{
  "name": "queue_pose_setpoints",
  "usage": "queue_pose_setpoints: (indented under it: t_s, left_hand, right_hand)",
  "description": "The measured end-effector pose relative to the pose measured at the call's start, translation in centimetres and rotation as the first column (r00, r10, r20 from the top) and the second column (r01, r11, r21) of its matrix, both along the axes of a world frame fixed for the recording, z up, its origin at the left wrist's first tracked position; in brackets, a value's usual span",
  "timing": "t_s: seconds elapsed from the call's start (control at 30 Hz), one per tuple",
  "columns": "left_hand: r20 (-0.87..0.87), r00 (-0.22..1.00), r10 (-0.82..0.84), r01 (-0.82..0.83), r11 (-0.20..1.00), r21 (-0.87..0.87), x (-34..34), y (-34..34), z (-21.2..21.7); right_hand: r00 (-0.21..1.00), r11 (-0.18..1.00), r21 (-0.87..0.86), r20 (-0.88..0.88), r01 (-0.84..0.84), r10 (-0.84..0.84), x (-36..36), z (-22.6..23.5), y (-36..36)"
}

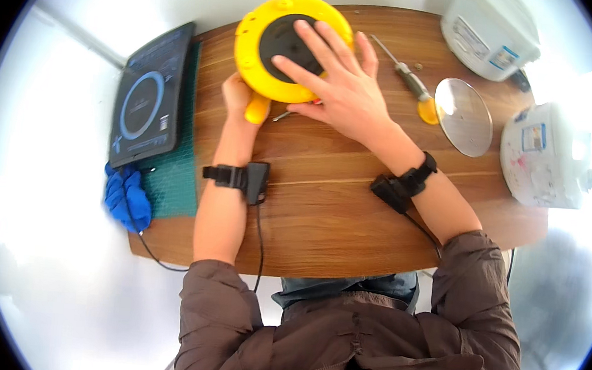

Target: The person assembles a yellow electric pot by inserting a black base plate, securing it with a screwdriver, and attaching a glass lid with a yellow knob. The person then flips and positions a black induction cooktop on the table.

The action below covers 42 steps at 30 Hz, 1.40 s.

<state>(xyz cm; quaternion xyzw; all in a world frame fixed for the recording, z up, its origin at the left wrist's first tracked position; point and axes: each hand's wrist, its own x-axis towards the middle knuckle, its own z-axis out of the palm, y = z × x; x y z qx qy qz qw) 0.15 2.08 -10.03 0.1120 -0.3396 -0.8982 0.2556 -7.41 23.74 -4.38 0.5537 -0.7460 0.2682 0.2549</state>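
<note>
Spreading the fingers (pixel 320 49) of the right hand (pixel 350 97) across the yellow disc (pixel 277 39) near the table's (pixel 329 208) far edge; reaching behind the disc's lower-left rim with the left hand (pixel 234 97), hiding those fingers too much to tell their grip.

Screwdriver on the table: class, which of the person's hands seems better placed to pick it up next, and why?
Probably the right hand: it lies spread over the yellow-rimmed disc, nearer the screwdriver. The left hand is farther off, partly hidden behind the disc's lower-left edge.
</note>
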Motion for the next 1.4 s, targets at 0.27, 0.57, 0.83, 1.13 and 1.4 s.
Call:
queue_pose_setpoints:
  t_s: [0.27,0.57,0.83,1.13,1.4]
  left_hand:
    - [0.038,0.999,-0.026,0.028,0.999,-0.047,0.7,0.0,0.2]
    - [0.055,0.998,-0.027,0.026,1.0,0.014,0.2,0.0,0.3]
    - [0.09,0.996,0.011,-0.013,0.999,0.029,-0.1,0.7,0.9]
    - [0.075,0.996,0.041,-0.032,0.992,-0.125,0.4,-0.1,-0.6]
    - [-0.05,0.991,-0.12,0.118,0.992,-0.044,1.0,-0.8,-0.8]
  right_hand:
    - [0.996,0.997,-0.022,0.052,-0.068,0.069,-0.5,0.6,0.1]
    - [0.999,0.993,-0.107,-0.021,-0.045,0.043,-3.8,3.4,2.2]
    - [0.927,0.951,0.089,0.211,0.297,-0.309,-10.6,6.1,9.8]
    - [0.729,0.674,0.636,0.247,0.375,-0.639,-14.9,4.4,14.7]
    - [0.797,0.786,0.483,0.255,0.386,-0.548,-15.0,0.6,11.6]
